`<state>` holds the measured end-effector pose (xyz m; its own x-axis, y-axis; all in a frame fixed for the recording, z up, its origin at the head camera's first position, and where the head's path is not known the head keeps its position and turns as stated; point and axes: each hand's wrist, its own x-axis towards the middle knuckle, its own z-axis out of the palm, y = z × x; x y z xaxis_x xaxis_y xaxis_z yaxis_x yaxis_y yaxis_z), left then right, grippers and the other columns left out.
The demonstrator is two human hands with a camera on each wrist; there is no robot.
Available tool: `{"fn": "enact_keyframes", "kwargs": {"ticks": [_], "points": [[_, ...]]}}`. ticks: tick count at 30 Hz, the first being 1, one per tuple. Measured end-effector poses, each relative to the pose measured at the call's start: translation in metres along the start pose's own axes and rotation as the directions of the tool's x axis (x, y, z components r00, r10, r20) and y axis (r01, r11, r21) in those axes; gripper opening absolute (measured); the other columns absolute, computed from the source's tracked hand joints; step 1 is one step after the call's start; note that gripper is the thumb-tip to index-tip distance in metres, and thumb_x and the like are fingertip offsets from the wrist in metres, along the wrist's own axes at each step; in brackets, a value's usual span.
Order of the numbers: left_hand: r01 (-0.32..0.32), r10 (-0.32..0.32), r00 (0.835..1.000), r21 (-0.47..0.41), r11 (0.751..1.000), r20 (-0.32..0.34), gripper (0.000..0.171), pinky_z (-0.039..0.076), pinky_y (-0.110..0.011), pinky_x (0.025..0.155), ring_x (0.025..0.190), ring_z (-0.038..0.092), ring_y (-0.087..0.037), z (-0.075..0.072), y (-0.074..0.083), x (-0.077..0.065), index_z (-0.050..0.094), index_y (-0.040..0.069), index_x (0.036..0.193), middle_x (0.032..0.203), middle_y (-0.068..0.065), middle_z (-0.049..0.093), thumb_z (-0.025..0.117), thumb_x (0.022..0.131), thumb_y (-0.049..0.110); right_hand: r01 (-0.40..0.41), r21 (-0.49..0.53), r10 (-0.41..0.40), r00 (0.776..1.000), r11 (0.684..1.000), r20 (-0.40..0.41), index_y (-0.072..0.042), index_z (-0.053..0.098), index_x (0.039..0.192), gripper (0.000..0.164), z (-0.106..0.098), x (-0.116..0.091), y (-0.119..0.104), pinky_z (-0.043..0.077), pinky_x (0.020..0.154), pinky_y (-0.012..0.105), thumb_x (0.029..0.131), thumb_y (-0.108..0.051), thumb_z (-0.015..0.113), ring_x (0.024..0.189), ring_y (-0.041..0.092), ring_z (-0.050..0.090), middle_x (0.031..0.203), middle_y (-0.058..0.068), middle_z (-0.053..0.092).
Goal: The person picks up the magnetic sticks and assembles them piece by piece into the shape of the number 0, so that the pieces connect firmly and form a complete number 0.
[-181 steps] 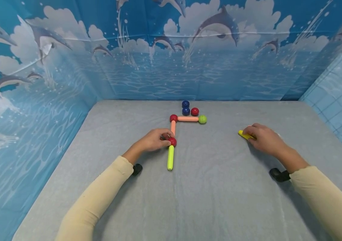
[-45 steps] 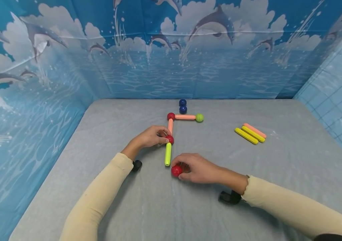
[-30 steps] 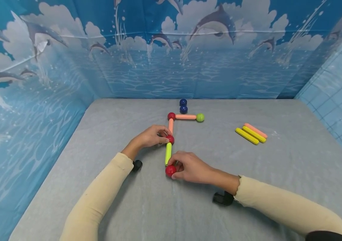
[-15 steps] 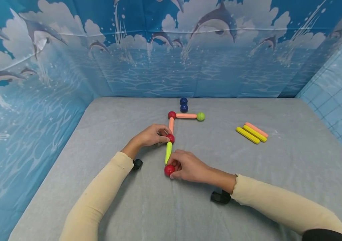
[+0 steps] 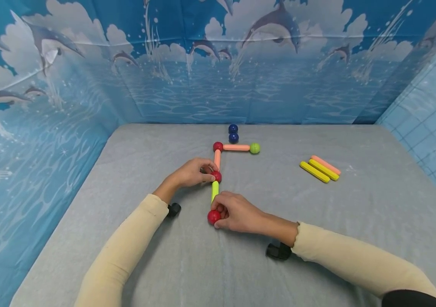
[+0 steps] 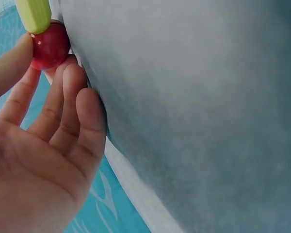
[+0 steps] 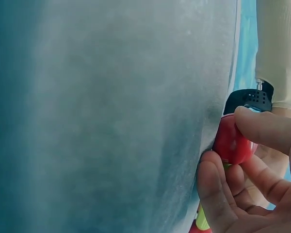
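My left hand (image 5: 194, 172) pinches a red ball (image 5: 216, 176) between thumb and fingers. From that ball a salmon rod (image 5: 217, 159) runs up to another red ball (image 5: 218, 146), and a yellow-green rod (image 5: 215, 190) points down toward me. At the rod's near end my right hand (image 5: 239, 213) pinches a third red ball (image 5: 214, 217); its fingers cover part of the rod there. The left wrist view shows the yellow-green rod (image 6: 35, 14) against the held red ball (image 6: 51, 46). In the right wrist view, thumb and fingers grip the near red ball (image 7: 233, 141).
A second salmon rod (image 5: 236, 147) joins the far red ball to a green ball (image 5: 255, 148). Two dark blue balls (image 5: 233, 137) sit behind it. To the right, two yellow rods (image 5: 314, 172) and a salmon rod (image 5: 326, 165) lie side by side on the grey cloth (image 5: 356, 221).
My right hand left the yellow rod at the right, took the red ball from beside the blue balls, and brought it left to the yellow-green rod's near end. The left hand stayed on its ball.
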<state>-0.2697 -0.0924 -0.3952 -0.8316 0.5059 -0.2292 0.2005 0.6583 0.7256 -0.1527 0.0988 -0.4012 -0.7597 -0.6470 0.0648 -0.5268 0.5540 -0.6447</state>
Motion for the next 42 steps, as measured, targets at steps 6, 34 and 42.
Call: {"fn": "enact_keyframes", "kwargs": {"ticks": [6, 34, 42], "points": [[-0.033, 0.036, 0.999, 0.06, 0.998, -0.039, 0.018, 0.05, -0.027, 0.071, 0.089, 0.06, -0.019, 0.002, 0.0, -0.001, 0.067, 0.016, 0.112, 0.104, -0.007, 0.069, 0.067, 0.094, 0.018, -0.004, 0.005, 0.004, 1.0, 1.0, 0.001, -0.012, 0.063, 0.099, 0.028, 0.001, 0.005, -0.001, 0.047, 0.068, 0.018, 0.079, -0.011, 0.083, 0.077, 0.01, 0.056, 0.087, 0.0, 0.06], [-0.096, 0.106, 0.992, 0.13, 0.987, -0.074, 0.034, 0.054, -0.029, 0.072, 0.091, 0.063, -0.023, -0.004, -0.003, -0.039, 0.063, 0.009, 0.128, 0.113, -0.011, 0.068, 0.064, 0.095, 0.014, -0.153, -0.049, 0.155, 0.987, 0.987, 0.045, -0.009, 0.064, 0.118, 0.031, -0.056, -0.029, 0.03, 0.053, 0.077, 0.027, 0.091, -0.02, 0.072, 0.088, 0.01, 0.06, 0.105, 0.004, 0.067], [-0.237, 0.242, 0.97, 0.251, 0.938, 0.012, 0.028, 0.052, -0.024, 0.075, 0.085, 0.061, -0.014, 0.006, 0.005, -0.081, 0.069, 0.009, 0.119, 0.102, -0.004, 0.071, 0.07, 0.091, 0.013, -0.306, -0.144, 0.284, 0.946, 0.941, -0.156, -0.001, 0.062, 0.122, 0.032, -0.123, -0.063, 0.076, 0.052, 0.071, 0.033, 0.094, -0.015, 0.066, 0.09, 0.022, 0.063, 0.108, 0.014, 0.067]]}}
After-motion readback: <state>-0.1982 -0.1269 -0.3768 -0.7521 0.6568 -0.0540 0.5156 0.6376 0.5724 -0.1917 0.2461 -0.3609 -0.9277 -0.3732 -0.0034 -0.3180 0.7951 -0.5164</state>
